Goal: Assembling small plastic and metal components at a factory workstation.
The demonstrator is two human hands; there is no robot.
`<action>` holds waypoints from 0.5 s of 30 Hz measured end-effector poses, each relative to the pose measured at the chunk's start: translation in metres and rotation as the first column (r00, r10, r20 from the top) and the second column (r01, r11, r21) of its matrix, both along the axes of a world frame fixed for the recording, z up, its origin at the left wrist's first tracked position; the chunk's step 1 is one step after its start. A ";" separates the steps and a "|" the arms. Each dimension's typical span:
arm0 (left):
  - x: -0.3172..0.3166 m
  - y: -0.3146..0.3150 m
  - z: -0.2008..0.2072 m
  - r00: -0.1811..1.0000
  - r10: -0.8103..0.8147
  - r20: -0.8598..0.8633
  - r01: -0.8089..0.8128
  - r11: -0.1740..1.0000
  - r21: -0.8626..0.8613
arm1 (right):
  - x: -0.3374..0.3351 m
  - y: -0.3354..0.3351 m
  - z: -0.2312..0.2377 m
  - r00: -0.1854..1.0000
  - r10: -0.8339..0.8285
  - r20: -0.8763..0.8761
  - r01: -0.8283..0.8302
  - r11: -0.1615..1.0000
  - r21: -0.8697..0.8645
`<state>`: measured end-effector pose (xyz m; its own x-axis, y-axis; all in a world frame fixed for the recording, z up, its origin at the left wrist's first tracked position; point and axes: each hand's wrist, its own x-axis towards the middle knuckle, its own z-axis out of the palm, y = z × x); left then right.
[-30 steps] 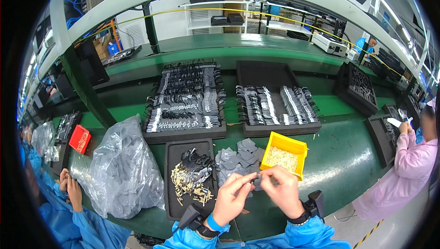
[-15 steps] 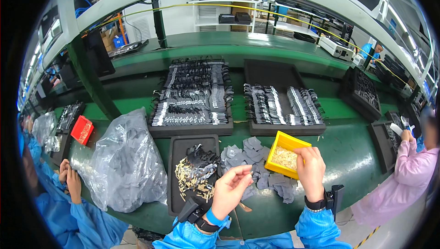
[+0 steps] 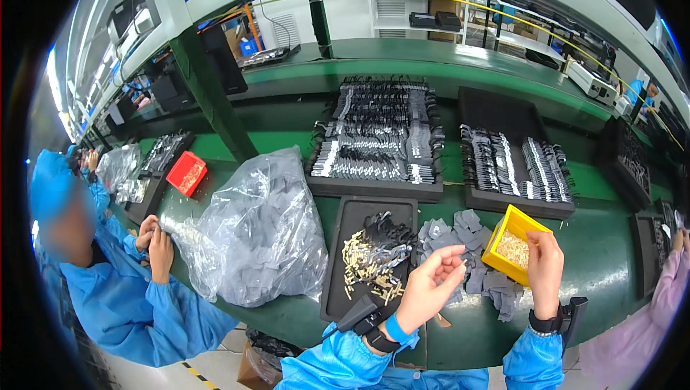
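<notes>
My left hand (image 3: 433,284) hovers over the grey cloth-like squares (image 3: 466,229), thumb and fingertips pinched together. Whatever is between those fingertips is too small to name. At the right side of a yellow bin (image 3: 502,266), my right hand (image 3: 546,266) has its fingers closed and bent down over the rim. Small pale pieces (image 3: 513,248) fill the bin, and what the right fingers grip, if anything, cannot be made out. Left of my left hand lies a black tray (image 3: 353,212) with brass-coloured parts (image 3: 356,261) and dark cable-like pieces (image 3: 392,232).
Behind stand two black foam trays (image 3: 377,187) (image 3: 519,206) with rows of dark, cabled parts. A clear plastic bag (image 3: 262,235) of grey squares sits left, beyond it a red bin (image 3: 187,174). A co-worker in blue (image 3: 136,289) works left; a pink sleeve (image 3: 665,282) shows right.
The whole view has swung left, so the scene sits further right. My left hand's fingers have drawn closer together; my right hand stays at the yellow bin.
</notes>
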<state>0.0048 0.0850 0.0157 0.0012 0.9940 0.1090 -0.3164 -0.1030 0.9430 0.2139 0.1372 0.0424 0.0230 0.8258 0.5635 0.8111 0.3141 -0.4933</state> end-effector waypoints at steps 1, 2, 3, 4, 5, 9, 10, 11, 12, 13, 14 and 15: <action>-0.002 0.001 0.000 1.000 0.002 0.004 -0.002 1.000 -0.005 | -0.002 0.000 0.000 1.000 0.002 0.004 -0.002 1.000 -0.005; -0.005 0.001 0.001 1.000 -0.012 0.020 0.012 1.000 -0.005 | -0.004 -0.002 0.002 0.999 -0.019 0.026 0.020 0.999 -0.029; -0.007 0.001 0.001 0.999 -0.029 0.037 0.029 1.000 -0.003 | -0.005 -0.003 0.003 0.998 -0.043 0.048 0.045 0.998 -0.052; -0.006 0.000 0.003 0.999 -0.023 0.041 0.023 1.000 0.001 | -0.005 -0.004 0.006 0.997 -0.052 0.057 0.054 0.998 -0.044; -0.006 0.000 0.004 0.998 -0.035 0.051 0.034 0.999 0.010 | -0.007 -0.005 0.009 0.997 -0.018 0.081 0.017 1.000 0.013; 0.000 -0.003 0.002 0.985 0.136 -0.110 -0.126 0.988 0.094 | -0.031 -0.023 0.020 0.956 0.193 -0.220 -0.217 0.972 -0.094; -0.001 -0.005 0.005 0.977 0.140 -0.163 -0.122 0.986 0.112 | -0.040 -0.029 0.025 0.932 0.287 -0.223 -0.309 0.948 -0.072; -0.002 -0.007 0.007 0.965 0.144 -0.217 -0.118 0.984 0.132 | -0.048 -0.034 0.028 0.899 0.378 -0.223 -0.398 0.916 -0.050; -0.003 -0.009 0.008 0.958 0.162 -0.235 -0.129 0.980 0.151 | -0.056 -0.037 0.029 0.884 0.399 -0.244 -0.421 0.906 -0.040; -0.003 -0.010 0.010 0.953 0.170 -0.251 -0.130 0.977 0.171 | -0.061 -0.038 0.027 0.870 0.414 -0.267 -0.438 0.898 -0.034; -0.002 -0.011 0.010 0.949 0.174 -0.264 -0.129 0.976 0.177 | -0.065 -0.039 0.027 0.861 0.432 -0.267 -0.452 0.892 -0.014; -0.003 -0.011 0.009 0.944 0.182 -0.276 -0.134 0.974 0.184 | -0.068 -0.039 0.025 0.867 0.423 -0.263 -0.442 0.897 -0.014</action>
<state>0.0020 0.0738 0.0250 -0.0987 0.9534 0.2852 -0.0002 -0.2866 0.9580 0.1459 0.0981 0.0678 -0.2148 0.8228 0.5261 0.4509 0.5614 -0.6939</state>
